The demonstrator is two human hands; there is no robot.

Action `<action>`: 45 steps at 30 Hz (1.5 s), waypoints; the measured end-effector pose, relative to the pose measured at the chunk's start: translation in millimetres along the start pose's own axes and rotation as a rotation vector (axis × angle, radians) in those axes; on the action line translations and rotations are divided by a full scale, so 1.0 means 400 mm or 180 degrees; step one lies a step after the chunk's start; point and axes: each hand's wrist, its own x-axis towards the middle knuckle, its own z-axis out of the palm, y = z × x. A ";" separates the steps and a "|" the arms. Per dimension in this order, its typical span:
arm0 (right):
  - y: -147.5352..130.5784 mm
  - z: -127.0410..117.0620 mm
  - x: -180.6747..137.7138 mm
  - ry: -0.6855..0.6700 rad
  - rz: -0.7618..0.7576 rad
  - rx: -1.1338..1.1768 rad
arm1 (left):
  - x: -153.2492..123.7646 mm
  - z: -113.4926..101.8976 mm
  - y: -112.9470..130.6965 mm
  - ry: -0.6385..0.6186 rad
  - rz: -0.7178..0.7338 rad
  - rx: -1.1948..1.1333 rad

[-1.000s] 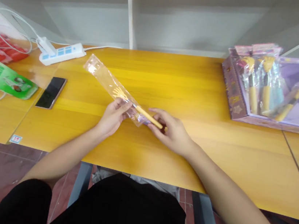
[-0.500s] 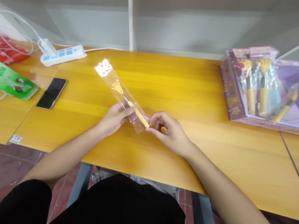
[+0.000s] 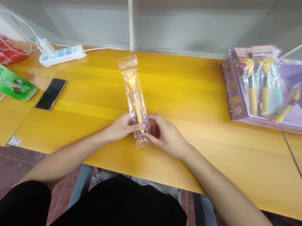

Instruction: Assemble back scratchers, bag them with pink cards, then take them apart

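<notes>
A yellow hand-shaped back scratcher (image 3: 137, 112) with a metal shaft lies inside a clear plastic bag (image 3: 128, 62) above the table. My left hand (image 3: 122, 127) grips it from the left, thumb across the lower handle. My right hand (image 3: 166, 135) pinches the bag's right edge near the handle's bottom end, fingers curled. The scratcher's yellow fingers point away from me, leaning slightly left. Part of the bag below the handle hangs past both thumbs.
A purple box (image 3: 236, 111) at the right holds several bagged back scratchers (image 3: 266, 89). To the left are a phone (image 3: 51, 94), a white power strip (image 3: 64, 56), a green package (image 3: 7, 81) and a red bag (image 3: 2, 50). White shelving (image 3: 130, 17) stands behind the wooden table (image 3: 193, 85).
The bagged back scratcher has turned more upright, its head swinging right and its handle end shifting left and down. My left hand has moved down and to the right along the handle.
</notes>
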 end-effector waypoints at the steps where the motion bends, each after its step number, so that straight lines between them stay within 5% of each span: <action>1: 0.004 -0.003 -0.001 -0.0009 -0.0024 0.0028 | 0.000 -0.001 0.002 0.0072 0.0021 -0.0024; 9: 0.002 -0.039 -0.003 0.0340 -0.0756 -0.0385 | -0.002 -0.011 0.031 0.0374 -0.0006 -0.0495; 15: -0.007 -0.040 -0.009 0.0230 -0.1253 -0.0939 | -0.002 -0.008 0.032 0.0589 0.0057 -0.0372; 21: -0.017 -0.040 -0.003 0.0408 -0.1618 -0.0746 | 0.000 0.001 0.029 0.0584 0.0207 -0.0120; 35: -0.018 -0.029 0.004 0.0592 -0.0958 -0.0437 | -0.007 -0.001 0.001 -0.0281 0.0008 -0.0325; 45: -0.014 -0.027 0.000 0.0506 -0.0581 -0.0314 | -0.002 -0.013 0.002 -0.0213 0.0017 -0.0115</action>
